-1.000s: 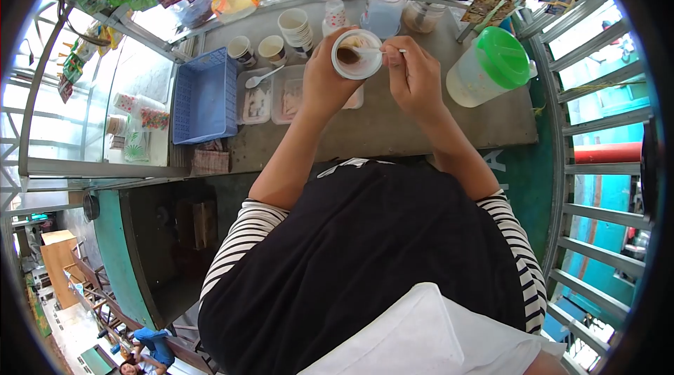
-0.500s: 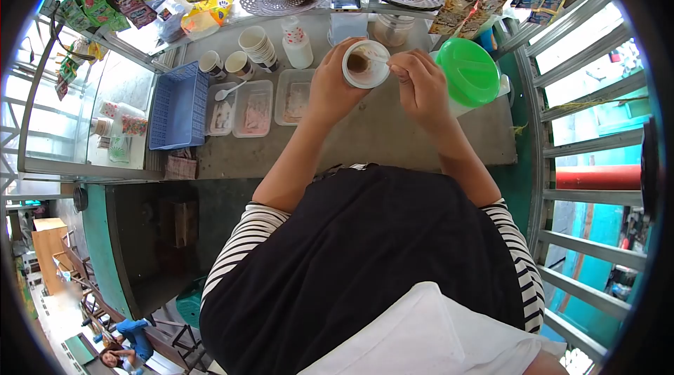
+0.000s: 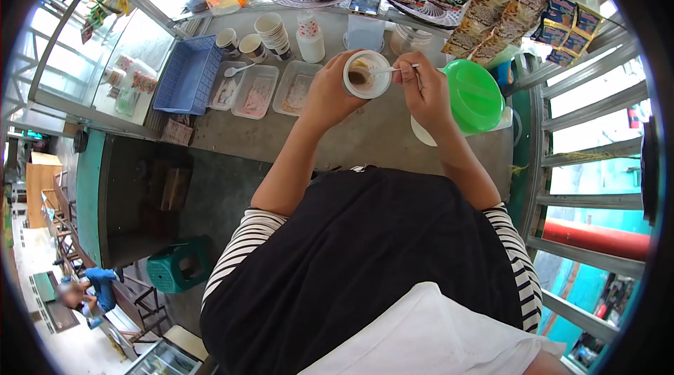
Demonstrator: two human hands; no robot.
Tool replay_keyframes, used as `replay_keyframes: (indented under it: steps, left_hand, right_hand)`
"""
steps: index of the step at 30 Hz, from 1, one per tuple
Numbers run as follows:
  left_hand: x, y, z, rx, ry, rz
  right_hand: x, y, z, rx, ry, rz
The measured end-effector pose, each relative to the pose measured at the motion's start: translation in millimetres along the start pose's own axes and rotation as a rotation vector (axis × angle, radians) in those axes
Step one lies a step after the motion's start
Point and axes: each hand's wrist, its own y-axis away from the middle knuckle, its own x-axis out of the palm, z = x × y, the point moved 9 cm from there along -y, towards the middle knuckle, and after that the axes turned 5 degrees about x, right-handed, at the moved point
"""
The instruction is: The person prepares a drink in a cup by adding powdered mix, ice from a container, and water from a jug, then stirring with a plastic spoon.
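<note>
Left hand curls round the white cup, fingers opened only as wide as its side; right hand is nearly closed, thumb and fingertips pinching a thin white utensil dipped into the cup. Cup is up toward 12 o'clock in view, above the counter, mouth tilted to the wearer, probably so the brown contents stay visible. Left grip likely steadies it; the light pinch suits such a thin handle.

Clock from cup: green-lidded pitcher between 3 and 4, just beyond right hand, partly hidden by it; clear tubs around 9, spoon across one, presumably for scooping; stacked paper cups at 10, seemingly nested to save room; blue basket at 9, farther out.
</note>
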Motion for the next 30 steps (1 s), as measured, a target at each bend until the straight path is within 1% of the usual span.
replay_keyframes:
  steps: [2,6,8,15,17,18,20,21,23,24,26,27,29,30]
  left_hand:
    - [-1,1,-3,-0.002,-0.011,-0.025]
    - [-4,2,-5,0.001,0.015,-0.094]
    - [-5,2,-9,0.009,0.01,-0.102]
    - [-9,8,-16,0.044,-0.006,-0.148]
    - [-7,9,-15,0.06,-0.029,-0.142]
    - [-7,9,-16,0.077,-0.049,-0.14]
    - [-6,8,-20,0.103,-0.066,-0.14]
    - [-7,6,-24,0.129,-0.084,-0.148]
    - [-10,2,-30,0.14,-0.08,-0.159]
    - [-13,1,-34,0.145,-0.078,-0.173]
    - [-14,-2,-39,0.137,-0.109,-0.166]
    - [-14,-3,-41,0.132,-0.14,-0.157]
    - [-15,-3,-39,0.114,-0.159,-0.157]
    - [-15,-3,-37,0.1,-0.174,-0.153]
  right_hand:
    - [-5,-1,-5,0.029,-0.006,-0.045]
    - [-12,-7,1,-0.002,-0.066,-0.031]
    - [-9,-9,15,-0.136,0.016,0.022]
    - [-8,-1,19,-0.137,0.011,0.006]
    - [-14,-1,33,-0.265,0.054,-0.042]
    - [-17,-3,34,-0.262,0.055,-0.047]
    - [-11,2,50,-0.452,0.253,0.005]
    - [-11,4,50,-0.45,0.257,0.001]
    - [-11,7,41,-0.316,0.206,-0.028]
    - [-7,11,41,-0.317,0.207,-0.027]
    - [-11,15,19,-0.091,-0.058,-0.13]
    - [-8,16,18,-0.092,-0.06,-0.125]
    - [-10,19,9,-0.035,-0.219,-0.184]
    - [-7,19,6,-0.034,-0.223,-0.179]
